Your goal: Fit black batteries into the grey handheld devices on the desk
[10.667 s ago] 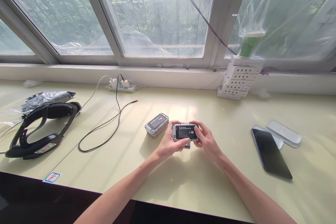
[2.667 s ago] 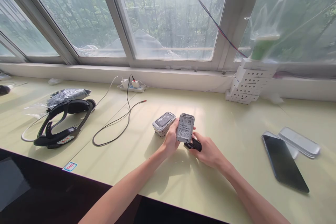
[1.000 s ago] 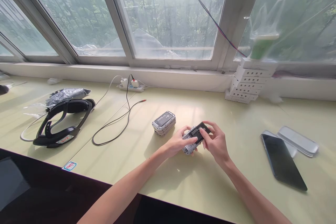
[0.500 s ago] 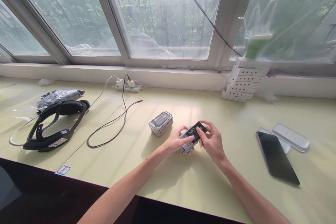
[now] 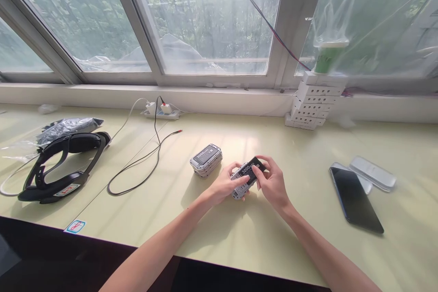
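Observation:
My left hand is closed around a small grey casing, its thumb stretched over the front. A black battery marked 3000mAh lies against the casing's face. My right hand pinches the battery's upper right end, thumb on top and fingers behind. How far the battery sits within the casing is partly hidden by my fingers. To the left, a stack of similar grey casings stands on the table, the top one showing a 3000mAh battery set in it.
A black head strap, a plastic-wrapped packet and a black cable lie to the left. Behind is a power strip. On the right are a phone, clear cases and stacked white boxes bearing a green cup.
The battery has turned slightly and now lies more in line with the casing. Both hands keep their hold. The whole view has shifted a little, with things appearing further left.

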The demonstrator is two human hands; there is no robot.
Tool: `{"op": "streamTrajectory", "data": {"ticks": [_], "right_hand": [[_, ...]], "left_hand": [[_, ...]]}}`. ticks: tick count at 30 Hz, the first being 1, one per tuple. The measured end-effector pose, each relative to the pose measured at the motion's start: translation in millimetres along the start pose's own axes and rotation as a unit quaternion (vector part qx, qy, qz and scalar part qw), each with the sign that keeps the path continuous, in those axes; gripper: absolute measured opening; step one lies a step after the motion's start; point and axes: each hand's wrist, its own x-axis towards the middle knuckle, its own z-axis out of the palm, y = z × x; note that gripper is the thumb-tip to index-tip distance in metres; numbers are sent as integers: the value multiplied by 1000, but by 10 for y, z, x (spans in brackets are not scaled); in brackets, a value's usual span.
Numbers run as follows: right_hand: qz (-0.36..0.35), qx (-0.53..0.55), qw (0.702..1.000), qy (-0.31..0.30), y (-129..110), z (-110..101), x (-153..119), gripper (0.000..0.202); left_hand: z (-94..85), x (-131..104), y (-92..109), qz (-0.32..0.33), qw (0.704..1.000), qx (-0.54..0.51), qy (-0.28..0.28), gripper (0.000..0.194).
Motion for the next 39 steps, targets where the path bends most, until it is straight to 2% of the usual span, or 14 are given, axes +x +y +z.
{"op": "streamTrajectory", "data": {"ticks": [15, 20, 26, 33, 39], "right_hand": [[-14, -84, 996, 5, -22, -36, 16, 30], [-26, -109, 994, 4, -48, -48, 29, 27], [-50, -174, 983, 4, -10, -67, 58, 32], [-41, -165, 984, -51, -2, -81, 62, 30], [-1, -126, 991, -35, 15, -77, 63, 32]], "left_hand": [[-3, -15, -1, 20, 999, 21, 21, 52], [-18, -11, 9, 28, 999, 30, 7, 51], [-17, -10, -1, 8, 999, 24, 33, 62], [-44, -10, -9, -8, 999, 35, 38, 73], [-24, -14, 30, -3, 998, 42, 40, 66]]}}
